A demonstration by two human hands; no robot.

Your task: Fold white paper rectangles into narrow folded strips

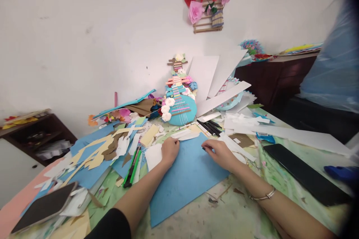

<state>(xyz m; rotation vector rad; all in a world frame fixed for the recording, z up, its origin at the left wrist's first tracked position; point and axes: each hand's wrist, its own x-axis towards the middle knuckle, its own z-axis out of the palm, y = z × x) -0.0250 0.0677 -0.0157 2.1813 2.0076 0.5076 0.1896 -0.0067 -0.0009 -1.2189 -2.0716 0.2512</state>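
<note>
A blue sheet of paper or foam lies slanted on the table in front of me. My left hand is closed at its upper left edge, fingers curled in beside a white paper scrap; what it pinches, if anything, is hidden. Over the upper right part of the sheet, my right hand is bent with fingertips drawn together, and I cannot make out anything in it. Just beyond the hands are several black pens. A green and black utility knife lies left of my left forearm.
Paper scraps crowd the left side, with a phone near the front. A long black object lies on the right. A blue pipa-shaped craft with flowers leans at the back. A person in blue is at the right.
</note>
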